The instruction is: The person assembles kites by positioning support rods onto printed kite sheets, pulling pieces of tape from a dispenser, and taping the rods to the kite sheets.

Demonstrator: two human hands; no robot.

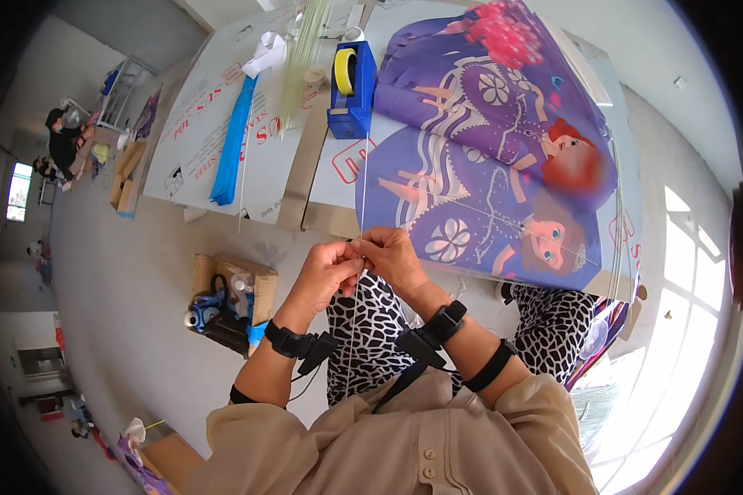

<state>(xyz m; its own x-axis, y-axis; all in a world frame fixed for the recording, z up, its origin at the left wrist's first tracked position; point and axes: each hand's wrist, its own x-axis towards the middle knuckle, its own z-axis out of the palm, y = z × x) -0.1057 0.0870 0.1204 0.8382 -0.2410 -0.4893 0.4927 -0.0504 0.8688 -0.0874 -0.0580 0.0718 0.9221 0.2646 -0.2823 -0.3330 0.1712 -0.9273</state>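
My left hand [328,271] and my right hand [388,254] meet in front of the table edge, fingertips pinched together. Between them runs a thin white strand [365,186], a string or slim rod; I cannot tell which. It stretches from beside the tape dispenser [352,115] down past my hands, over my patterned trousers. The fingers hide the exact spot where they grip it. Right of the strand lie purple printed sheets [437,210] with cartoon princess figures, close to my right hand. The blue dispenser holds a yellow roll of tape [344,73].
On the table [191,157] lie a blue strip bundle [236,144], a white ribbon [266,54] and a bundle of thin pale rods [304,49]. A cardboard box [264,285] with tools stands below the table's edge. Another person [66,142] sits at the far left.
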